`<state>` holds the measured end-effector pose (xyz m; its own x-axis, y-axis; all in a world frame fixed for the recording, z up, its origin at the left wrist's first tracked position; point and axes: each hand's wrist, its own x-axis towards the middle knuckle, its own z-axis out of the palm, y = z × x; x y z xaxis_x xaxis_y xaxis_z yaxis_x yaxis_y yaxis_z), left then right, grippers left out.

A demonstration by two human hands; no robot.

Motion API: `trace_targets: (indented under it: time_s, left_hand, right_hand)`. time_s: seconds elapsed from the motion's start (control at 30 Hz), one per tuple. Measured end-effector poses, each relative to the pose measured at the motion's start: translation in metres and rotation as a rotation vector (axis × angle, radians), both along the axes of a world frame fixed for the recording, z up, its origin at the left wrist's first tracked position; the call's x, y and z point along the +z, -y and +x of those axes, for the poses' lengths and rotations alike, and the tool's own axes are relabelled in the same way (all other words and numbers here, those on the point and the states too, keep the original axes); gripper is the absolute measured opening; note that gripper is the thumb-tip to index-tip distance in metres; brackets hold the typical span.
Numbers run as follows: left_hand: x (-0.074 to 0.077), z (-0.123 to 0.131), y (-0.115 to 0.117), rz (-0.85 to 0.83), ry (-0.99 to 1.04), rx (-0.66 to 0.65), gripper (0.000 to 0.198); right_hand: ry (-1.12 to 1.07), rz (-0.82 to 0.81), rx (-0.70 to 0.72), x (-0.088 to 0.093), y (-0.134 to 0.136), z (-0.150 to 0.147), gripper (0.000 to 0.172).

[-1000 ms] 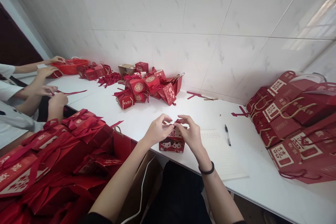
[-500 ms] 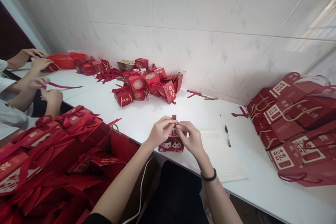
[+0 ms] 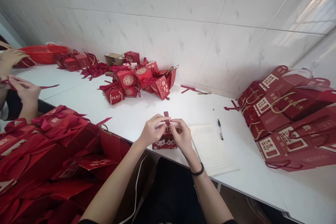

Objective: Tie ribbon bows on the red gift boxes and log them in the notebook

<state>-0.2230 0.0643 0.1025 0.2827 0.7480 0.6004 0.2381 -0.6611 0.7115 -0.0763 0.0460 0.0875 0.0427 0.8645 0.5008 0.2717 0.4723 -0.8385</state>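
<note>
A small red gift box [image 3: 165, 144] with cartoon faces and gold characters stands near the front edge of the table. My left hand [image 3: 154, 130] is closed in a pinch at the left side of the box's top. From the other side, my right hand [image 3: 182, 135] pinches the top edge with thumb and forefinger. Between the fingertips a short dark red strip [image 3: 166, 114] sticks up; whether it is ribbon or a card tab I cannot tell. My fingers cover much of the box's upper part.
A lined notepad [image 3: 214, 154] and a pen [image 3: 220, 129] lie to the right. Red gift bags [image 3: 286, 122] are stacked beyond them. Finished-looking boxes [image 3: 139, 80] sit by the wall. Ribboned boxes [image 3: 60, 157] are heaped at left, where a co-worker's hand [image 3: 27, 92] holds ribbon near a red basin [image 3: 43, 54].
The view has swung slightly, so things sit further left. Both my hands stay pinched at the box's top, with the fingertips slightly shifted around the upright strip.
</note>
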Motion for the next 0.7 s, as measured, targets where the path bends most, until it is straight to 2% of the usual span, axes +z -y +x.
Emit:
trace_targets:
  time_s: [0.3, 0.7]
  left_hand:
    - [0.0027, 0.0006, -0.0002, -0.051, 0.052, -0.059, 0.029]
    - [0.0014, 0.0013, 0.0024, -0.111, 0.101, -0.073, 0.027]
  right_hand:
    - [-0.027, -0.065, 0.058, 0.0024, -0.0005, 0.0012, 0.012]
    - [-0.075, 0.049, 0.08, -0.0056, -0.004, -0.0003, 0.01]
